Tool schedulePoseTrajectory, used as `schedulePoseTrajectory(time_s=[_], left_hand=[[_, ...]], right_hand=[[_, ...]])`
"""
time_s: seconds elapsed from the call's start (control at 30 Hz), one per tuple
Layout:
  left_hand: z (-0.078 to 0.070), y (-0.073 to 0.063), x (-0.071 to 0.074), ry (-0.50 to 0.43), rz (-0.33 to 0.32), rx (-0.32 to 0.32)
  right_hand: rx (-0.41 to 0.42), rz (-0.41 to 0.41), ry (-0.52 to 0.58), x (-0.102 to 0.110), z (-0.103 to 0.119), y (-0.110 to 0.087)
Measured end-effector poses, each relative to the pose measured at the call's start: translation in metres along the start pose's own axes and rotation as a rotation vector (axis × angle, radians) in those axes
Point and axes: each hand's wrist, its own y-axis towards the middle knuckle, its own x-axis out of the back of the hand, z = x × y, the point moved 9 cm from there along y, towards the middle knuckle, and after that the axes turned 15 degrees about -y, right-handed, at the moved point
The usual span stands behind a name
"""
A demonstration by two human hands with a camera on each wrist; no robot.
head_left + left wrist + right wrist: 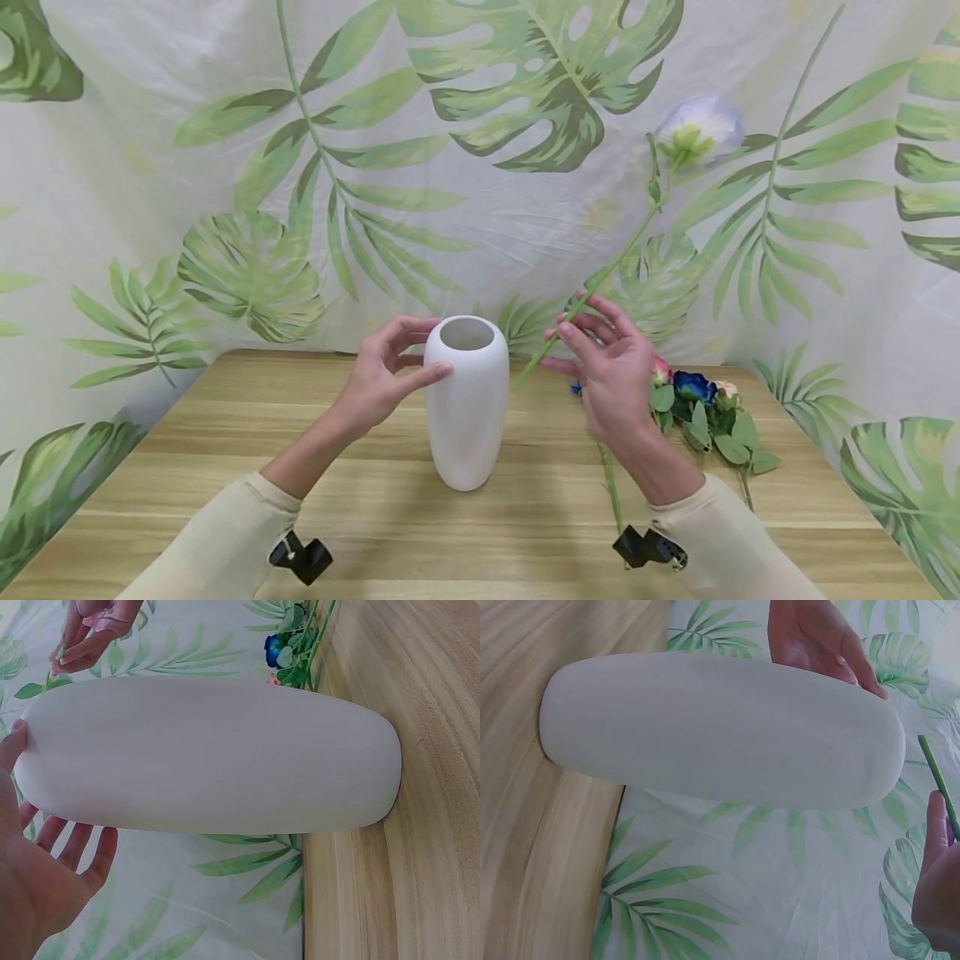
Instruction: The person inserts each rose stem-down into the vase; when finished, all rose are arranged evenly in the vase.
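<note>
A tall white vase point(467, 417) stands upright on the wooden table point(360, 500). My left hand point(386, 371) holds its upper left side, thumb on the front below the rim and fingers reaching round the back. My right hand point(611, 367) pinches the green stem of a pale white-lavender flower point(697, 133) between thumb and fingers. That flower tilts up to the right, its bloom high over the table. Its lower stem end points down-left, just right of the vase, below rim height in the head view. The right wrist view shows the green stem point(937, 776) beyond the vase's mouth end.
Several more flowers lie on the table at the right, among them a blue rose point(693, 387) and a pink bloom point(662, 371), with green leaves point(733, 448) and long stems. A leaf-printed cloth point(517, 225) hangs behind the table's back edge.
</note>
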Motion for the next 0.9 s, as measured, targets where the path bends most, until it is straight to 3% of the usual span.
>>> schedulePoseTrajectory(time_s=[0.4, 0.9], left_hand=[[0.0, 0.0, 0.0, 0.002, 0.002, -0.012], [0.0, 0.0, 0.0, 0.003, 0.0, -0.01]], right_hand=[[0.12, -0.05, 0.119, -0.011, 0.006, 0.009], [0.144, -0.126, 0.148, -0.024, 0.002, 0.019]])
